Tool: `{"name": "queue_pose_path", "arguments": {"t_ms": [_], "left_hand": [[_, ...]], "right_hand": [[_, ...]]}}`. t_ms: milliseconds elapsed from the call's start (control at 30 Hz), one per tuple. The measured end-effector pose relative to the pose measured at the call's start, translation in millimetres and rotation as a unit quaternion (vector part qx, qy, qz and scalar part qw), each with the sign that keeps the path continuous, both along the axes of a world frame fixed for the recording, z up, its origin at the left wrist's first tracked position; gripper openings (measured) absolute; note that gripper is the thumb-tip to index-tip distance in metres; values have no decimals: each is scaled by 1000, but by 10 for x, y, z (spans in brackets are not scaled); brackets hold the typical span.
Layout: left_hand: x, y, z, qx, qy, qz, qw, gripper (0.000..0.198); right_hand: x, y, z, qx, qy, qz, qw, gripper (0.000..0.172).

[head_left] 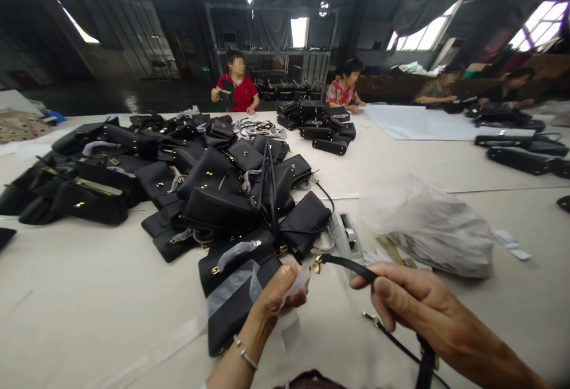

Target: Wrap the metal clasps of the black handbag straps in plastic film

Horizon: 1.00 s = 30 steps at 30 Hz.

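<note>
Bare right hand (414,303), 4 o'clock, closes thumb and fingers on a black leather strap (351,265) with gold metal clasp (317,264); left hand (278,295), 6 o'clock, pinches translucent white plastic film (297,282). Black leather handbags (218,208) heap at 9 o'clock; 1 red-shirted person (243,94) at 11.

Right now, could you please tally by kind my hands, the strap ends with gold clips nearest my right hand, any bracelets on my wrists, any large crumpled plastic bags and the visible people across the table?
Hands (left hand, right hand): 2
Strap ends with gold clips: 2
Bracelets: 1
Large crumpled plastic bags: 1
People: 4
Total: 10
</note>
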<state>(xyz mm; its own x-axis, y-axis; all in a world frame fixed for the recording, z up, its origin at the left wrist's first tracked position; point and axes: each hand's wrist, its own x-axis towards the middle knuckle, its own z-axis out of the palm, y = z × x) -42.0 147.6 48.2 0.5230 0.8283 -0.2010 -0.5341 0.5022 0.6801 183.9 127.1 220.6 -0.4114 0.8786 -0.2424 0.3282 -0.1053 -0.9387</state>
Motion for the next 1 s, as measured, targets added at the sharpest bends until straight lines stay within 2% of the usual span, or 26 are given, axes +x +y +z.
{"name": "queue_pose_path", "arguments": {"t_ms": [200,500,700,767,833,933,1000], "left_hand": [[1,-32,19,14,-2,-1,1000,67],[87,-15,163,14,-6,-5,1000,68],[19,24,142,41,35,-8,999,71],[-60,58,139,69,63,-18,996,70],[-139,94,176,100,122,-53,986,65],[-187,125,311,142,227,-115,957,46],[-145,120,405,190,279,-126,933,35]], "right_hand": [[-132,-50,57,-22,23,-3,999,35],[-213,-73,-90,-33,-8,10,999,45],[-203,-56,-12,-78,-32,52,995,49],[-147,-26,12,-84,-75,80,990,49],[-72,2,12,-61,-143,105,982,51],[10,20,-32,-18,-255,134,957,51],[14,15,-84,6,-319,152,936,46]]}}
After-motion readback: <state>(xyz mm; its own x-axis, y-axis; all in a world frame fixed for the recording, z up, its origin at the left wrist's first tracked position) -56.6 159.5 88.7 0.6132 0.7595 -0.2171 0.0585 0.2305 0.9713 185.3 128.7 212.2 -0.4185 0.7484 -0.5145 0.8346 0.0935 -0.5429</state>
